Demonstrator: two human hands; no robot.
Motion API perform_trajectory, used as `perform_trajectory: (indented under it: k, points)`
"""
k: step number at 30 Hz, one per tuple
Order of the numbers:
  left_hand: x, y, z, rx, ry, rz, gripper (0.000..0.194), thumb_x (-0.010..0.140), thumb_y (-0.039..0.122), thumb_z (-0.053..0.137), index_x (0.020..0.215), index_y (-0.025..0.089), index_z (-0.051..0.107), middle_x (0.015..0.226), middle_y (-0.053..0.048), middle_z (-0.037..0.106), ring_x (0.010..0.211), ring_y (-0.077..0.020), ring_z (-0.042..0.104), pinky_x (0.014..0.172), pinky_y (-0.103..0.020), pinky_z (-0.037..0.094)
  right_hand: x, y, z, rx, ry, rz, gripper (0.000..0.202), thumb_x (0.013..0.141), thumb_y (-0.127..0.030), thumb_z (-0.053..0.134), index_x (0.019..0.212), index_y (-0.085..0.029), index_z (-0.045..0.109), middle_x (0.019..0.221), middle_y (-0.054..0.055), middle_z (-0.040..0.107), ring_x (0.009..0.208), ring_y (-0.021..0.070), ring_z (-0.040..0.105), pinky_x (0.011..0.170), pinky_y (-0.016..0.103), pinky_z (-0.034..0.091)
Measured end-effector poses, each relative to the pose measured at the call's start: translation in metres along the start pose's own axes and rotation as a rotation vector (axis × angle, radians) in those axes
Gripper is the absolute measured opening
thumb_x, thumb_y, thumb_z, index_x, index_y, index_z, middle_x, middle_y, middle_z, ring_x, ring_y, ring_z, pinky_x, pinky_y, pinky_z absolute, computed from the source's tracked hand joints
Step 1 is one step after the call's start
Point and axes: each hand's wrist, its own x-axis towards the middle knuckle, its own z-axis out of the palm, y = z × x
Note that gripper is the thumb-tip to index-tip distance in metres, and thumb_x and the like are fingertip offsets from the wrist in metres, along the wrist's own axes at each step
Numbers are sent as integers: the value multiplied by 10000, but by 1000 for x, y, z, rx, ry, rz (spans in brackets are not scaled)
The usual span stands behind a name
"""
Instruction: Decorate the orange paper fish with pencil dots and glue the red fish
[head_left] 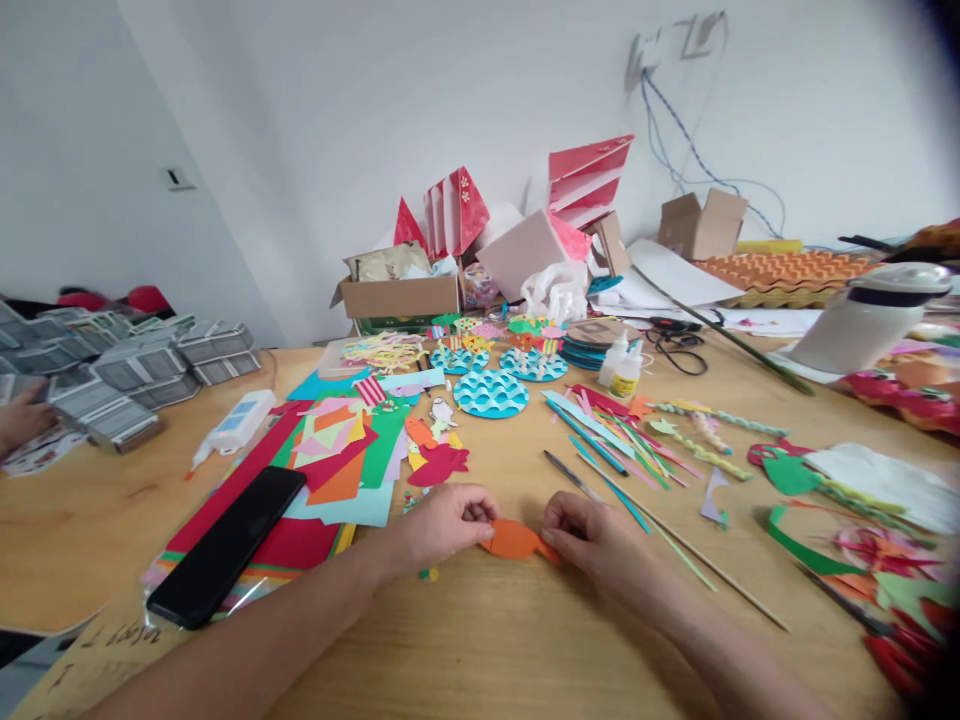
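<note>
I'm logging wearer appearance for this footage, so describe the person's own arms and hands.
The left hand and right hand are ungloved, with no ring in sight. The left forearm and right forearm show no sleeve, watch, bracelet or clear marking.

Right bare hand (581, 530) has room nearward over tan wooden tabletop (495, 650); thin beige wooden stick (739, 588) obstructs rightward. Far left: flat black rectangular phone (229, 545) in the way.

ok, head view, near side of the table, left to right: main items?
Black phone → left hand → orange paper cutout → right hand → red-handled scissors.
</note>
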Motion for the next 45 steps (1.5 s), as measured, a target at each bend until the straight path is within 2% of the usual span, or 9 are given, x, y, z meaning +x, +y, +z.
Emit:
perform_trajectory:
  k: [7,15,18,21,22,25,31,35,45]
  points:
    - [-3,7,-5,-159,-5,-25,110,654,177,538,750,126,559,609,32,503,548,-84,434,491,-172,337,4,9,5,199,21,1,69,651,-226,510,599,-196,476,496,-48,465,492,98,389,465,212,287]
    - [-4,7,-6,-159,10,-6,115,643,174,554,748,132,578,603,33,502,556,-91,447,509,-183,351,2,-1,4,363,-71,17,94,639,-293,514,634,-201,491,505,-52,439,477,96,380,458,218,268]
    - [-8,7,-27,-33,81,46,133,678,191,544,794,146,589,648,22,527,614,-111,491,556,-195,377,3,1,2,276,-12,25,102,632,-297,509,602,-201,494,505,-45,441,493,100,373,482,226,278]
    - [-10,1,-62,342,218,54,161,732,185,491,866,171,578,730,8,567,678,-131,532,600,-207,394,4,7,1,183,39,2,115,650,-308,490,612,-202,512,531,-31,468,520,115,394,501,237,293]
    - [-10,-2,-72,501,230,42,180,740,180,481,897,182,570,779,4,577,725,-139,542,632,-213,400,4,9,1,157,38,-9,118,659,-307,482,616,-202,514,543,-25,485,531,122,409,507,240,300]
    - [-7,-12,-90,676,239,-14,210,697,179,545,905,186,570,873,-24,575,845,-192,535,719,-259,392,5,10,2,71,27,-33,108,679,-287,470,628,-205,517,576,-13,537,553,133,454,520,245,311]
    - [1,-17,-77,804,175,-107,238,715,287,593,925,185,548,970,-47,562,919,-214,514,738,-266,381,4,5,1,-66,26,-38,94,694,-237,453,618,-211,502,563,-20,550,542,129,476,512,236,300]
    - [10,-18,-75,827,153,-152,239,703,326,612,878,181,536,929,-40,555,881,-206,516,694,-257,380,4,10,4,-69,22,-44,97,703,-235,439,639,-208,507,568,-20,555,542,127,477,510,234,304]
    - [18,-19,-78,709,147,-135,173,628,195,641,706,190,487,696,40,484,661,-131,473,505,-206,279,5,7,6,-67,55,-23,113,705,-266,443,633,-207,506,555,-21,547,528,124,463,498,234,289]
